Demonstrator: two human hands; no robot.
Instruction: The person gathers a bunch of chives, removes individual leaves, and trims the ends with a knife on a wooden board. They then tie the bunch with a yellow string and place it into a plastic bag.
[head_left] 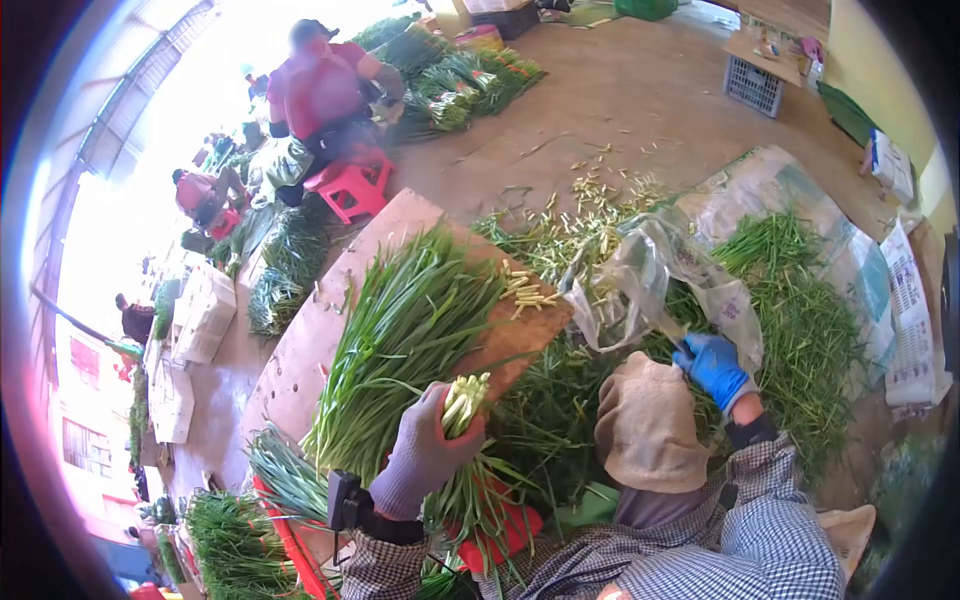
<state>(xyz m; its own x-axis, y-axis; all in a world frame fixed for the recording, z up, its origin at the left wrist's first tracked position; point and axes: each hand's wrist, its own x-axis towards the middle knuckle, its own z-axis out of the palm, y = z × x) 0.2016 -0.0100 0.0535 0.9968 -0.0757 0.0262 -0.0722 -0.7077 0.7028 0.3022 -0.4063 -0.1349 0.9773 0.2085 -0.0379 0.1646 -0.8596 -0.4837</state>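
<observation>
By the board (285, 390), the left hand (428, 450) clasps stalks (463, 408), cut ends (472, 384) forward, leaves (488, 508) back; right hand's (714, 370) grip unclear.

The left hand (430, 450) wears a knitted glove (405, 480) of greyish lilac colour; on the right hand (716, 370) there is a bright blue glove (722, 382). Both sleeves (775, 505) have small dark-and-white checks, and dark cuffs (752, 432) show at the wrists. A black, box-shaped device (346, 500) is at the left wrist. Beige-brown cloth (652, 425), perhaps a knee cover, sits above greyish fabric (648, 507); the lower edge is not so clear.
</observation>
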